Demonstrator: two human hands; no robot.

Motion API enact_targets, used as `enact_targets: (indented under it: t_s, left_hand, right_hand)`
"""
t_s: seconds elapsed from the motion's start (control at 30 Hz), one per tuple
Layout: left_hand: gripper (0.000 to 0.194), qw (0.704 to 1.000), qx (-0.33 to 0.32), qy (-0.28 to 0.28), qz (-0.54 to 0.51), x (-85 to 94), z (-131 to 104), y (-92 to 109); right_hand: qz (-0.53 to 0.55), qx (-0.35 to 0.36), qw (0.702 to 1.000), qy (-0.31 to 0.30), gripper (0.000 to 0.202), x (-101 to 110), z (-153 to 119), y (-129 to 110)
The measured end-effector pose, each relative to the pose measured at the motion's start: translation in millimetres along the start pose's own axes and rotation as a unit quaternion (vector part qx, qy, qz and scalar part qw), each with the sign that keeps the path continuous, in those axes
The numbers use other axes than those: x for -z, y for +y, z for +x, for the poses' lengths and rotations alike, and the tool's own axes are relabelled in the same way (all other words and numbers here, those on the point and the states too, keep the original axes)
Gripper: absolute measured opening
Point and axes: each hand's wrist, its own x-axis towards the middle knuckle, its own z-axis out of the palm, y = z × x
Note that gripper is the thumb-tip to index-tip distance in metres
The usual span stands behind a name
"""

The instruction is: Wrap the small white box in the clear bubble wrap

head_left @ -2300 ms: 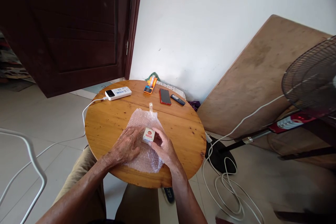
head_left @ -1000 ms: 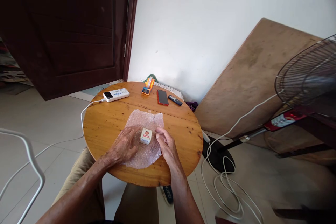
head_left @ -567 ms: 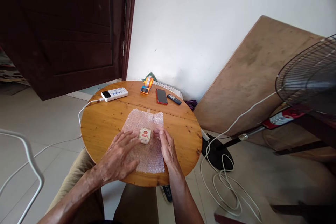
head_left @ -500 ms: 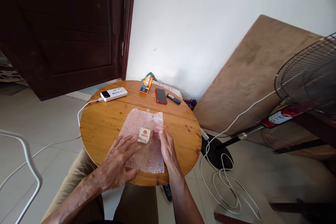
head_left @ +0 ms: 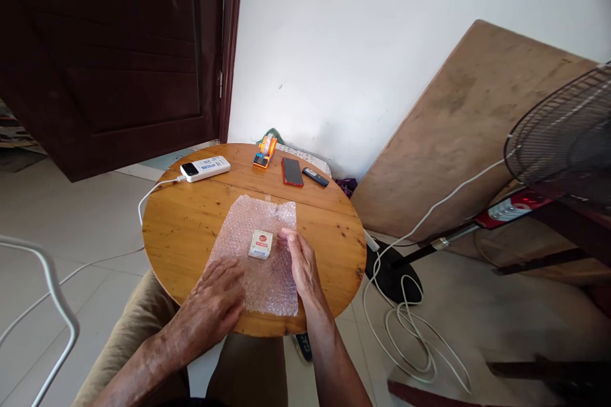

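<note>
A sheet of bubble wrap lies flat on the round wooden table. On its middle rests a small cream box with red print. My left hand is at the wrap's lower left edge, its fingers drawn together on the plastic and the thumb tucked low. At the right edge is my right hand, turned on its side with loosely bent fingers over the wrap, just right of the box and apart from it. Nothing shows between its thumb and fingers.
Toward the table's back are a white device with a cable, an orange tape dispenser, a red-edged phone and a dark remote-like object. A fan and a leaning board stand at right.
My left hand has moved slightly left and down, away from the box, and its spread fingers have closed together at the wrap's edge. My right hand has barely moved.
</note>
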Motion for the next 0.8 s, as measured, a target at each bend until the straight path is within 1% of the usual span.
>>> enact_targets:
  t_s: [0.07,0.23,0.3,0.4,0.47,0.53,0.6,0.7,0.8]
  left_hand:
    - [0.017,1.0,-0.006,0.004,0.003,-2.6,0.0,-0.2]
    - [0.021,0.999,0.012,0.042,0.006,-10.6,2.0,3.4]
    - [0.02,0.999,0.01,0.036,-0.004,-7.4,2.6,4.4]
    - [0.018,1.0,-0.002,0.007,-0.022,3.6,2.8,3.8]
    - [0.019,1.0,-0.012,-0.007,-0.023,9.6,2.7,2.5]
    - [0.02,1.0,-0.021,-0.009,-0.016,10.9,2.6,1.2]
    - [0.021,1.0,-0.02,-0.004,-0.009,7.5,2.5,0.4]
    - [0.025,1.0,-0.007,0.008,-0.002,-0.4,2.5,0.2]
    - [0.029,1.0,-0.006,0.016,0.004,-2.2,4.0,0.8]
  right_hand:
    - [-0.003,0.002,1.0,0.0,0.053,0.1,0.1,0.6]
    - [-0.01,0.004,1.0,0.01,0.052,0.9,-0.5,0.2]
    - [-0.012,0.005,1.0,0.012,0.05,0.9,-1.3,-1.2]
    - [-0.013,0.014,1.0,0.019,0.049,0.8,-2.6,-3.4]
    - [-0.006,0.019,0.999,0.041,0.049,1.2,-3.5,-4.4]
    - [0.001,0.018,0.998,0.064,0.049,2.1,-4.4,-5.1]
    - [0.001,0.018,0.997,0.076,0.049,3.1,-5.0,-5.3]
    - [-0.001,0.021,0.997,0.078,0.049,3.6,-5.5,-5.1]
    - [0.006,0.023,0.997,0.077,0.048,3.1,-5.8,-6.4]
